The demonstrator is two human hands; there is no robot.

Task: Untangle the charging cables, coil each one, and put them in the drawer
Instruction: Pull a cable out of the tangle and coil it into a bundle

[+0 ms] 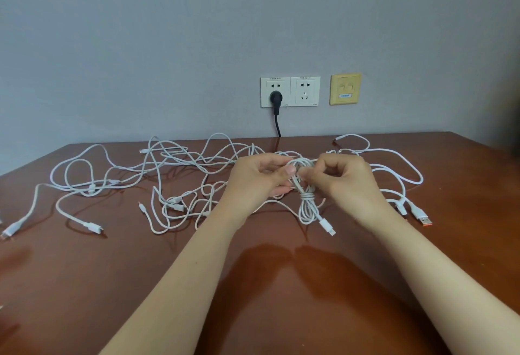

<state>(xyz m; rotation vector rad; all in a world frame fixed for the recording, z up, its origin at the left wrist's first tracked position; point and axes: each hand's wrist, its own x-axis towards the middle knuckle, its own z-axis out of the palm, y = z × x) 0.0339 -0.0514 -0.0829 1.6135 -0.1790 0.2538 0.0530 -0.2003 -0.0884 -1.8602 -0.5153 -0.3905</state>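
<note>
While cables (176,202) sprawl — hands (257,177) (347,179) pinch one coil (306,204).

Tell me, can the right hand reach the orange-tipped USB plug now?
Probably yes: the USB plug lies uncovered beside its wrist, but the right hand must first release the coiled cable.

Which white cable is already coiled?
The coiled cable held by left hand and right hand, loops wrapped round its middle; other cables sprawl loose on the table.
</note>
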